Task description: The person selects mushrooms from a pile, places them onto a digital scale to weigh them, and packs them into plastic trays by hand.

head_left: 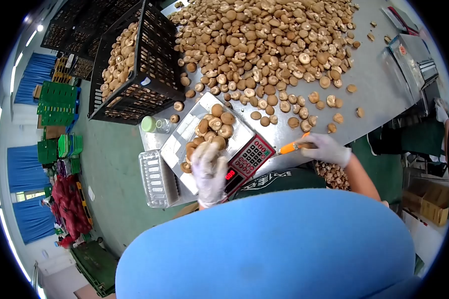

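My left hand [209,174], in a thin white glove, reaches over the pan [184,130] of a digital scale. Its fingers curl round a brown mushroom [218,142] at the near side of a small pile of mushrooms [214,123]. The scale's red keypad panel [253,155] faces me, with lit red digits partly hidden by that hand. My right hand [328,150], also gloved, is closed round a slim orange-handled tool [287,148] that looks like a knife. Its thin tip points left, close to the scale's keypad; the fingers hide part of the handle.
A large heap of mushrooms [264,40] covers the back of the metal table [379,94]. At left stand a black crate [157,74] of mushrooms, a green-lidded jar [157,125] and clear plastic trays [157,179]. A metal device [409,62] and another person's sleeve [419,132] are at right.
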The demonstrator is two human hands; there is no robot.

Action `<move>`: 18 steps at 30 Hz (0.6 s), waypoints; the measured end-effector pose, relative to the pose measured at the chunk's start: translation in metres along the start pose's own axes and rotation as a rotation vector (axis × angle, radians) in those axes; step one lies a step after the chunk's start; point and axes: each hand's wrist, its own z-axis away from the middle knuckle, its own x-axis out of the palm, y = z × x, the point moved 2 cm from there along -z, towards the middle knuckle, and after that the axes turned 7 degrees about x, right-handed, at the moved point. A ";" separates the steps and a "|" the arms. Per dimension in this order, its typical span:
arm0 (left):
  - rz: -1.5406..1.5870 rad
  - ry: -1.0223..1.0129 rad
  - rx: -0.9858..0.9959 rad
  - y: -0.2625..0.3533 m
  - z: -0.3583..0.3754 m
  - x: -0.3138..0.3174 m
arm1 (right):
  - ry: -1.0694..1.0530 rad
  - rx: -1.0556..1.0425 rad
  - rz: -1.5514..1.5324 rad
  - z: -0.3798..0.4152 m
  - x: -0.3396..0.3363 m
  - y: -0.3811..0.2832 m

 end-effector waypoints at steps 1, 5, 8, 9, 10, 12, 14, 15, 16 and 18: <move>0.036 0.095 -0.046 -0.019 0.007 -0.007 | 0.014 -0.012 0.129 0.012 -0.011 0.028; -0.118 0.209 -0.145 -0.036 0.013 -0.042 | 0.000 0.218 0.435 0.041 -0.052 0.045; -0.160 0.231 -0.104 -0.038 0.017 -0.046 | 0.329 0.142 0.434 0.000 -0.055 0.051; -0.165 0.227 -0.102 -0.033 0.016 -0.045 | 0.465 0.043 0.384 -0.017 -0.047 0.049; -0.150 0.212 -0.171 -0.026 0.015 -0.044 | 0.600 -0.058 0.332 -0.035 -0.038 0.044; -0.143 0.198 -0.239 -0.014 0.013 -0.041 | 0.674 -0.181 0.345 -0.074 -0.021 0.023; -0.273 0.162 -0.152 -0.004 0.012 -0.041 | 0.701 -0.302 0.413 -0.114 0.001 0.017; -0.282 0.167 -0.156 -0.008 0.015 -0.043 | 0.695 -0.311 0.410 -0.123 0.005 0.008; -0.297 0.182 -0.123 -0.015 0.020 -0.047 | 0.604 -0.181 0.557 -0.132 0.010 0.000; -0.337 0.228 -0.077 -0.015 0.028 -0.053 | 0.468 0.028 0.748 -0.152 0.012 0.006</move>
